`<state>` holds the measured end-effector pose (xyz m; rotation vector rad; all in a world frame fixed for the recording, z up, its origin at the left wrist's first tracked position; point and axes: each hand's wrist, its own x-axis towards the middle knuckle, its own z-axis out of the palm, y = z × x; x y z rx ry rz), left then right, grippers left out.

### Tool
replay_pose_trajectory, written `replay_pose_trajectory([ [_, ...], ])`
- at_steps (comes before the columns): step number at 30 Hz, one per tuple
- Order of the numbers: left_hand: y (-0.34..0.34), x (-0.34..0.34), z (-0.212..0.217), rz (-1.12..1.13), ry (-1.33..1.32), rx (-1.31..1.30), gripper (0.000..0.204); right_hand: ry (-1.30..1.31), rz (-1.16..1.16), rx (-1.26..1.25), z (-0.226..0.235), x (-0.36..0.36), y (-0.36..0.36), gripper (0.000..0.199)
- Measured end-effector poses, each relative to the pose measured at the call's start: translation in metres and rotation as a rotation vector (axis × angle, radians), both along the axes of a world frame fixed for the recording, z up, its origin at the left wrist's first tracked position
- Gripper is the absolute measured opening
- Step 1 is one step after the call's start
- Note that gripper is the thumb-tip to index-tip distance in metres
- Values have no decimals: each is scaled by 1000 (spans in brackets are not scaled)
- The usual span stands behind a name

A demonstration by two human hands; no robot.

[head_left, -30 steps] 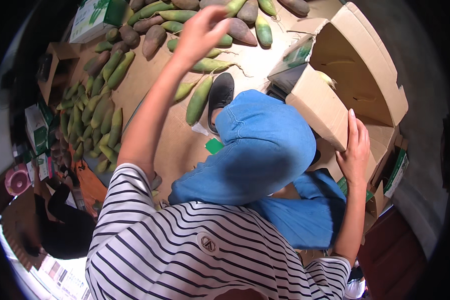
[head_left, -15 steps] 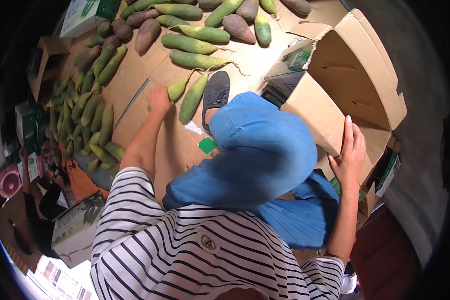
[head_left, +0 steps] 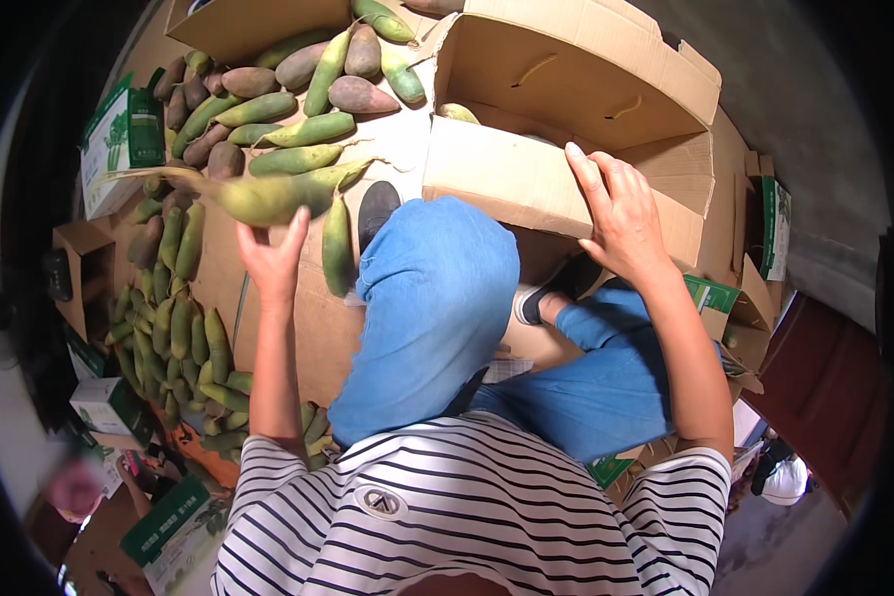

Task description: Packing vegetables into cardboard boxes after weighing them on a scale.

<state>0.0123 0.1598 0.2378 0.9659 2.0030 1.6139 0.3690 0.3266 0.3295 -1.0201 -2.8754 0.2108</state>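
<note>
Left hand (head_left: pixel 271 263): you are gripping a green radish (head_left: pixel 258 202) between thumb and fingers; the radish is blurring, its stringy end pointing left, in front of the far-left radish rows (head_left: pixel 303 129).

Right hand (head_left: pixel 621 214): you are spreading fingers and thumb wide on the near wall of the cardboard box (head_left: pixel 507 179), fingertips resting at its upper edge.

Cardboard box: standing far right, mouth gaping, one pale radish (head_left: pixel 457 112) showing behind the near wall.

Raised knee (head_left: pixel 447 288): dividing your hands.

Loose radish (head_left: pixel 337 248): lying just beside your dark shoe (head_left: pixel 375 211).

Radish pile (head_left: pixel 184 338): crowding the left.

Brown flooring (head_left: pixel 320 328): opening as a strip between pile and knee, your left forearm crossing it.

Green-and-white carton (head_left: pixel 119 149): edging the rows on the left.
</note>
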Motion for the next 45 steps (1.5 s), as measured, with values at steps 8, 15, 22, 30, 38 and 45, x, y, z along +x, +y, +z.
replay_pose_trajectory([
  [8,154,101,135,-364,191,442,47,6,21,-1,-1,-1,-3,109],
  [15,189,149,97,-807,751,16,50,-15,25,27,-4,4,-4,111],
  [22,124,102,90,-318,530,377,29,-26,26,14,-5,8,-3,112],
  [30,-7,-3,-111,-64,404,-476,37,7,34,-10,-3,2,-3,114],
  [38,-78,-6,-212,-56,134,-1156,60,-7,28,15,-3,-7,-5,111],
  [45,-72,1,-207,-45,58,-1168,66,-23,1,21,-7,-4,-6,111],
])
